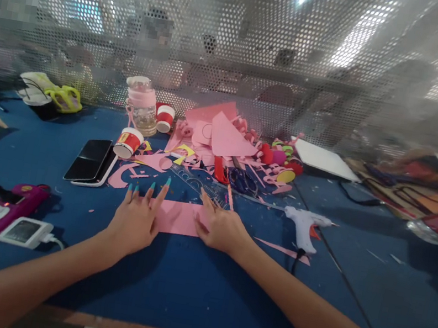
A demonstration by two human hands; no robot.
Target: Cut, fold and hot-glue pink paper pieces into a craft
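A small rectangle of pink paper [178, 218] lies on the blue table [190, 288] between my two hands. My left hand [136, 218] rests flat on its left edge, fingers spread, nails painted teal. My right hand [220, 227] presses on the paper's right end with the fingers stretched forward. Neither hand grips anything. Just behind the paper lie a clear ruler [199, 184] and scissors [241, 180].
A white glue gun [304, 226] with its cord lies to the right. A black phone [89, 160], paper cups [128, 142], a bottle [143, 103] and a heap of pink scraps [223, 137] sit behind. A pink device [1, 209] and a charger [25, 231] are at left. A perforated metal screen [240, 39] backs the table.
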